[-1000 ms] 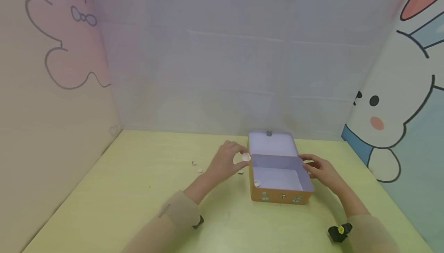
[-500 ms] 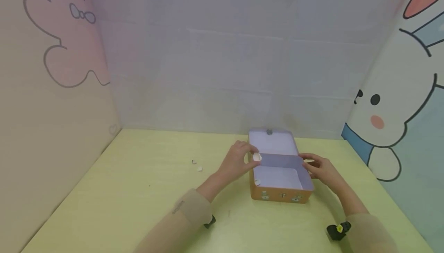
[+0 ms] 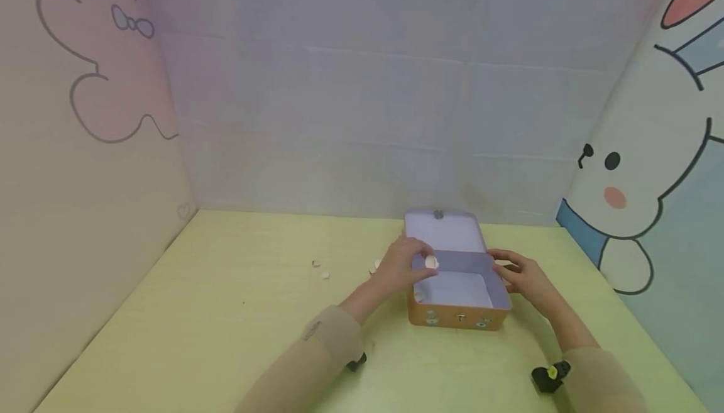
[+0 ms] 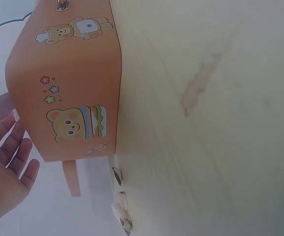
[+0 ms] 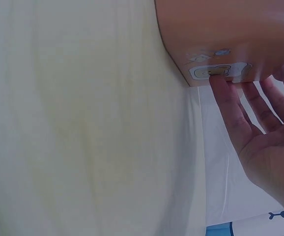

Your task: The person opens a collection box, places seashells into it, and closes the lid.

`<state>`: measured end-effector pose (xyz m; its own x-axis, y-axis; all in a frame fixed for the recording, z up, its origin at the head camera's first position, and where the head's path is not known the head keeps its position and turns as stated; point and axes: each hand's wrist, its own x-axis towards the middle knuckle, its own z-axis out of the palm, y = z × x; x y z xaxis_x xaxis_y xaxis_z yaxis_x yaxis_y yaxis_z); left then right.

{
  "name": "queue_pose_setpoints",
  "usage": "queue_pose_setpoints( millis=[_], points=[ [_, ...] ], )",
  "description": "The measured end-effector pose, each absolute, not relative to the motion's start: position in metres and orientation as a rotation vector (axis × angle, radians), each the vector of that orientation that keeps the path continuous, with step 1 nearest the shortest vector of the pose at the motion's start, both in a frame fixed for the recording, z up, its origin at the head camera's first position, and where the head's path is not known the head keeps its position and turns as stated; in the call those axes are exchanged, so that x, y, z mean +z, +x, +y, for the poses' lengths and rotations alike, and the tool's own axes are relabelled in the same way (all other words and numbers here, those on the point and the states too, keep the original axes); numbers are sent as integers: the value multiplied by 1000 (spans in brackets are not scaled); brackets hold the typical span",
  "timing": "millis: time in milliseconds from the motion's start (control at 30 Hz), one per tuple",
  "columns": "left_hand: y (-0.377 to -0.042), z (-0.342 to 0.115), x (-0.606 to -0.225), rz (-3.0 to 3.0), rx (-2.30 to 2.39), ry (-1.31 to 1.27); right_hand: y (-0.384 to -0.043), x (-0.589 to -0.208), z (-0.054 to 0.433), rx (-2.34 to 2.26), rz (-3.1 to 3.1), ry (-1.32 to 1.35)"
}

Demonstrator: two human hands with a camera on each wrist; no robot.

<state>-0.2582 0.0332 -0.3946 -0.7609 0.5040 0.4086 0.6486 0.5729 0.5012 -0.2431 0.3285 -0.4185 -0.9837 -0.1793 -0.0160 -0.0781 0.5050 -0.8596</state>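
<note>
A small white seashell [image 3: 432, 262] is pinched between the thumb and fingers of my left hand [image 3: 400, 265], over the left side of an orange tin case [image 3: 452, 317]. The case stands with its lilac-lined lid [image 3: 444, 231] tipped back. Inside, another pale shell [image 3: 419, 297] lies in the front left corner. My right hand [image 3: 526, 278] holds the case's right side near the back, its fingertips [image 5: 218, 81] against the outer wall. Bear pictures [image 4: 71, 125] decorate the outside. The left wrist view hides the pinched shell behind the case.
Two small shells [image 3: 325, 275] lie on the yellow table [image 3: 226, 337] left of the case. More shells [image 3: 378, 264] sit just behind my left hand. A pale wall [image 3: 339, 117] rises at the back, with cartoon-printed sheets on both sides.
My left hand has moved right with the pinched shell, from beside the case to over its opening. My right hand stays at the case's right side.
</note>
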Motion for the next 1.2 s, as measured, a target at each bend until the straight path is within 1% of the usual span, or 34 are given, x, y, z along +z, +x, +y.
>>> queue_pose_setpoints(
  millis=[333,633,967,1200],
  points=[
    [-250,48,-404,-2703,-781,-837,-239,-424,333,-1511,2623,-252],
    [-252,48,-406,-2707,-770,-819,-238,-423,331,-1519,2626,-264],
    [-247,38,-401,-2692,-807,-822,-239,-426,329,-1499,2631,-231],
    [-243,26,-393,-2679,-852,-826,-238,-426,330,-1505,2624,-254]
  ],
)
